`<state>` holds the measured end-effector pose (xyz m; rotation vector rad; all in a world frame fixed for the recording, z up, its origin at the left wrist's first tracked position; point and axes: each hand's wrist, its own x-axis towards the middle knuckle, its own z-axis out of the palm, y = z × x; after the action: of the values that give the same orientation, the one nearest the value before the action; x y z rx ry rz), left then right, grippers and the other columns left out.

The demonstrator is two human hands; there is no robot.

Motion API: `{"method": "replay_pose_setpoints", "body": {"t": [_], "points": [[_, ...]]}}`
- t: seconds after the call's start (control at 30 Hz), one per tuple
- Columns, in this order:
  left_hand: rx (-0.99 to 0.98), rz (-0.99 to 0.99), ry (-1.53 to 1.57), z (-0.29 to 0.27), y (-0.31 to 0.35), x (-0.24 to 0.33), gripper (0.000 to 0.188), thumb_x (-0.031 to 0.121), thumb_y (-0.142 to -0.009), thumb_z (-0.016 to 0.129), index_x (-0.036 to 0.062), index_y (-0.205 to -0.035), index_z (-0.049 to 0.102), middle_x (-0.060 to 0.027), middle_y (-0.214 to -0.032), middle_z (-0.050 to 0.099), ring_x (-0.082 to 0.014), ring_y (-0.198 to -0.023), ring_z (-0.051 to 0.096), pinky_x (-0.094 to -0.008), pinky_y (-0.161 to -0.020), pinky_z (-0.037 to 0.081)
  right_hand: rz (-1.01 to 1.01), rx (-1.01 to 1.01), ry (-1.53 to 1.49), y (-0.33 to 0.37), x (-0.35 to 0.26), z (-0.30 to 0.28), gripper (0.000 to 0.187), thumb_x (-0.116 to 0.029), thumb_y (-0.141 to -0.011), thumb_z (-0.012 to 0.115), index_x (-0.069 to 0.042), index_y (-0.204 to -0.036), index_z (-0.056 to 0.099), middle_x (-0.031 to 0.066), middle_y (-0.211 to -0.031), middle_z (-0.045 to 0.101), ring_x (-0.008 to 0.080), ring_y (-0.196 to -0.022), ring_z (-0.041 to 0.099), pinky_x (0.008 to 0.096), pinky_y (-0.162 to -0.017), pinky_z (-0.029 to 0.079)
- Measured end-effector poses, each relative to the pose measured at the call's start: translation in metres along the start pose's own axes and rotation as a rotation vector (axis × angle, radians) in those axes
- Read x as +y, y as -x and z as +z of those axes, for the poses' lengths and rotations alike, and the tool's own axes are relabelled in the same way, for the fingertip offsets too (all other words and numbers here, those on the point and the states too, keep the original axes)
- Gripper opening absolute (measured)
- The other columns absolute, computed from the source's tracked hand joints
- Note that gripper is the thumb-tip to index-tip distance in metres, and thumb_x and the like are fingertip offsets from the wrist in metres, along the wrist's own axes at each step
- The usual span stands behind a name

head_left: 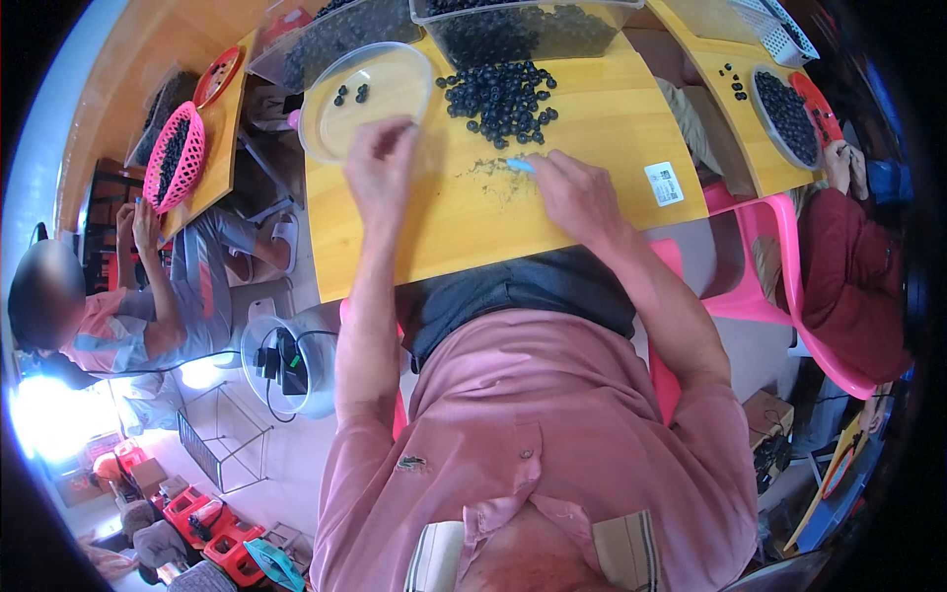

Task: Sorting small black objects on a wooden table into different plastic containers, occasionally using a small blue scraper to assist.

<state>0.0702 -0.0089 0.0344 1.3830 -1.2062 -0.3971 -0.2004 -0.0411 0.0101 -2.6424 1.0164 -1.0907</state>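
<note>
My right hand (580,197) is closed around a slim light-blue tool (520,165), over the wooden table (454,232); the tool's working end is too small to make out. Fine dark shavings (490,175) lie scattered beside its tip. My left hand (383,168) is blurred, its fingers curled together at the near rim of a round clear plastic tray (326,118); whatever they may hold is not visible. A few small dark round pieces (361,93) sit in that tray. A loose pile of the same pieces (500,99) spreads just beyond my right hand.
Clear bins (612,32) full of dark pieces line the table's far side. A white label (664,184) is stuck at the right. People work at side tables, with a pink basket (176,158) on the left and a filled round tray (786,116) on the right.
</note>
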Motion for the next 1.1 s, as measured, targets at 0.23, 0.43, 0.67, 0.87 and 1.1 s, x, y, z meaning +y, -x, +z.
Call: {"method": "replay_pose_setpoints", "body": {"t": [0.23,0.43,0.67,0.87,1.1], "points": [[0.050,0.327,-0.432,0.011,-0.025,0.014,0.015,0.006,-0.089,0.077,0.0015,-0.103,0.076,-0.0161,-0.090,0.067,-0.0327,-0.088,0.069,-0.0423,-0.079,0.054,0.027,-0.033,0.036,0.000,-0.001,-0.001,0.018,-0.008,-0.093,0.064,-0.005,-0.109,0.073,0.0090,-0.084,0.065,0.0286,-0.076,0.072,0.0418,-0.063,0.058],[-0.297,0.185,-0.547,0.051,-0.015,-0.004,0.018,0.016,-0.092,0.077,0.0029,-0.104,0.079,-0.0170,-0.091,0.069,-0.0310,-0.083,0.069,-0.0431,-0.077,0.055,0.050,-0.030,-0.029,0.000,0.000,-0.001,0.020,-0.010,-0.094,0.068,-0.007,-0.112,0.073,0.0100,-0.087,0.066,0.0331,-0.076,0.070,0.0455,-0.065,0.056],[-0.313,0.169,-0.534,0.056,-0.020,-0.014,0.023,0.019,-0.090,0.079,0.0018,-0.106,0.078,-0.0186,-0.094,0.072,-0.0339,-0.087,0.071,-0.0442,-0.080,0.056,0.050,-0.056,0.016,0.000,-0.002,-0.002,0.020,-0.007,-0.092,0.061,-0.008,-0.109,0.072,0.0083,-0.089,0.068,0.0298,-0.080,0.072,0.0438,-0.066,0.059],[-0.330,0.090,-0.393,0.056,-0.011,-0.015,0.021,0.008,-0.089,0.080,-0.0001,-0.108,0.077,-0.0150,-0.097,0.075,-0.0237,-0.081,0.072,-0.0357,-0.076,0.058,0.043,-0.004,-0.035,0.000,-0.001,0.002,0.015,-0.010,-0.095,0.067,-0.010,-0.110,0.072,0.0088,-0.084,0.065,0.0325,-0.074,0.069,0.0452,-0.062,0.055],[-0.257,-0.215,-0.032,0.046,0.025,-0.002,0.021,0.003,-0.091,0.080,-0.0030,-0.111,0.073,-0.0031,-0.097,0.073,-0.0089,-0.082,0.066,-0.0250,-0.077,0.056,0.049,-0.039,0.009,-0.003,-0.006,-0.008,0.019,-0.007,-0.092,0.062,-0.007,-0.109,0.072,0.0078,-0.087,0.068,0.0296,-0.078,0.073,0.0425,-0.063,0.059]]}}
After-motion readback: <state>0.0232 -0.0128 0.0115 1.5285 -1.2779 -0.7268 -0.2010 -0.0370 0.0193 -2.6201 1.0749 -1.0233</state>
